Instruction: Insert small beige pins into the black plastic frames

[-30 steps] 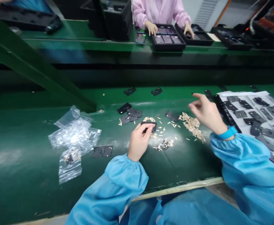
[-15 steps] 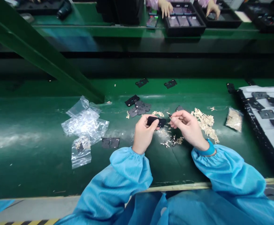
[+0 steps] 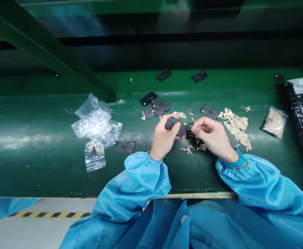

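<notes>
My left hand (image 3: 164, 137) holds a black perforated plate (image 3: 176, 126) between thumb and fingers. My right hand (image 3: 210, 137) is just to its right, fingertips pinched at the plate's edge on what seems a small beige strip (image 3: 192, 128), mostly hidden by the fingers. Below the hands lies a scatter of beige strips (image 3: 190, 149) on the green bench (image 3: 50, 176). A larger heap of them (image 3: 236, 128) sits right of my right hand. Several loose black plates (image 3: 155, 108) lie beyond my left hand.
Crumpled clear plastic bags (image 3: 95, 126) lie to the left, near a lone black plate (image 3: 125, 147). A small bag of beige strips (image 3: 275, 121) and a black-edged tray (image 3: 298, 119) lie at right. A green diagonal beam (image 3: 45, 48) crosses the upper left.
The view has tilted down, and the co-worker and far bench have left the frame. My right hand has come in from the right to the plate, and the plate has turned slightly in my left hand.
</notes>
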`<state>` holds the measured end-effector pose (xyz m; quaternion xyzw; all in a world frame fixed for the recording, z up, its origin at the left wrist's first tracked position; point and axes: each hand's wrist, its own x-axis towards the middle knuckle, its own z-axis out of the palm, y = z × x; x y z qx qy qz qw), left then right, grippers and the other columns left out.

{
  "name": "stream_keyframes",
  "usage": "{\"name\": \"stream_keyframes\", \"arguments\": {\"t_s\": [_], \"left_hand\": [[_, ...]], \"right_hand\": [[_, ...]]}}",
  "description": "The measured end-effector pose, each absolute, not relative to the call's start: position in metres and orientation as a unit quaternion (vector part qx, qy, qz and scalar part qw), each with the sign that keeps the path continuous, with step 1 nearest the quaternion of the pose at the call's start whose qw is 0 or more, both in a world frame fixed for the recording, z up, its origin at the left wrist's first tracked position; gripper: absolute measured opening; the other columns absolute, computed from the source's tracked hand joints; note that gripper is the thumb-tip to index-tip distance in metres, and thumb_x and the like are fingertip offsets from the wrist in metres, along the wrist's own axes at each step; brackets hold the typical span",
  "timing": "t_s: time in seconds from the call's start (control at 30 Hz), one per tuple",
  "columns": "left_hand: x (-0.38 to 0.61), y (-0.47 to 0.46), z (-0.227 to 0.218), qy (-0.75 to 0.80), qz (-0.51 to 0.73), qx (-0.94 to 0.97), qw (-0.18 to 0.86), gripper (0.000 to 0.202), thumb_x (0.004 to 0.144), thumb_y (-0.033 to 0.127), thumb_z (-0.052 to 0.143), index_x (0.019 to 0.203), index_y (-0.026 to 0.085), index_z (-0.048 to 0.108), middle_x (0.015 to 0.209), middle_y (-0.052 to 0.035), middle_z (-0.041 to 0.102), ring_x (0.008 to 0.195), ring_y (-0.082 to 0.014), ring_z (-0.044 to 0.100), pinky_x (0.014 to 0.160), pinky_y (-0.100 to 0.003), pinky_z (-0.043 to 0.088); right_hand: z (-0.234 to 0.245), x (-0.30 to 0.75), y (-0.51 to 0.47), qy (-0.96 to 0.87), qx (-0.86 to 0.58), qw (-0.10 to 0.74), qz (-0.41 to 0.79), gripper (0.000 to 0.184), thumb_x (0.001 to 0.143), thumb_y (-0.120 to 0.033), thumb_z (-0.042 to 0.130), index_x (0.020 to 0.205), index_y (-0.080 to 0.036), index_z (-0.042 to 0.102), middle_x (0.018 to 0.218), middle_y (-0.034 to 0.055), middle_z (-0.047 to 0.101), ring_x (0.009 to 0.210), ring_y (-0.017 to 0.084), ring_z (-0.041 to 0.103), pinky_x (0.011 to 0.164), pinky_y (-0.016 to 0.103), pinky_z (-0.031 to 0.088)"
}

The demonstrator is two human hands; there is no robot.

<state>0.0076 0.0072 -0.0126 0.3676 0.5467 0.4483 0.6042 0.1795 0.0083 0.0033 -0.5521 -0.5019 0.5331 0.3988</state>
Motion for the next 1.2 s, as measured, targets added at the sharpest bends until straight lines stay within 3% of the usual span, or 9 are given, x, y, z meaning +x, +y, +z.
{"name": "stream_keyframes", "arguments": {"t_s": [0.17, 0.33, 0.57, 0.87, 1.2], "left_hand": [[0.008, 0.009, -0.014, 0.542, 0.456, 0.372, 0.6, 0.024, 0.085, 0.022, 0.069, 0.108, 0.02, 0.059, 0.091, -0.0016, 0.066, 0.071, -0.0134, 0.069, 0.057, -0.026, 0.065], [0.006, 0.009, -0.016, 0.532, 0.444, 0.405, 0.597, 0.023, 0.089, 0.022, 0.064, 0.111, 0.02, 0.061, 0.1, -0.0041, 0.072, 0.078, -0.0155, 0.073, 0.06, -0.024, 0.065], [0.007, 0.006, -0.015, 0.542, 0.438, 0.437, 0.568, 0.026, 0.085, 0.023, 0.069, 0.111, 0.019, 0.065, 0.092, -0.0019, 0.073, 0.066, -0.0124, 0.07, 0.056, -0.023, 0.063], [0.007, 0.002, -0.016, 0.55, 0.437, 0.467, 0.537, 0.031, 0.086, 0.026, 0.068, 0.116, 0.021, 0.069, 0.091, -0.0009, 0.074, 0.07, -0.0119, 0.071, 0.057, -0.019, 0.062], [0.006, 0.001, -0.018, 0.553, 0.427, 0.499, 0.512, 0.032, 0.088, 0.025, 0.066, 0.119, 0.022, 0.069, 0.096, -0.002, 0.076, 0.078, -0.0141, 0.075, 0.059, -0.017, 0.06]], "right_hand": [[0.002, 0.178, 0.004, -0.524, -0.553, 0.372, 0.531, 0.01, 0.076, -0.023, 0.071, 0.073, -0.021, 0.062, 0.063, -0.0027, 0.061, 0.054, 0.011, 0.051, 0.05, 0.025, 0.04], [0.002, 0.176, 0.002, -0.538, -0.575, 0.344, 0.512, 0.013, 0.073, -0.022, 0.068, 0.068, -0.022, 0.057, 0.059, -0.0033, 0.059, 0.052, 0.011, 0.047, 0.048, 0.025, 0.035], [0.001, 0.177, -0.001, -0.604, -0.596, 0.307, 0.431, 0.013, 0.074, -0.02, 0.065, 0.066, -0.022, 0.055, 0.059, -0.0023, 0.061, 0.052, 0.011, 0.05, 0.048, 0.026, 0.036], [-0.003, 0.177, -0.003, -0.641, -0.599, 0.284, 0.388, 0.011, 0.074, -0.018, 0.065, 0.068, -0.021, 0.056, 0.06, -0.0024, 0.063, 0.052, 0.011, 0.054, 0.05, 0.025, 0.039], [-0.002, 0.178, 0.0, -0.618, -0.583, 0.286, 0.443, 0.008, 0.074, -0.017, 0.065, 0.07, -0.02, 0.058, 0.063, -0.0014, 0.065, 0.054, 0.012, 0.054, 0.051, 0.025, 0.04]]}}
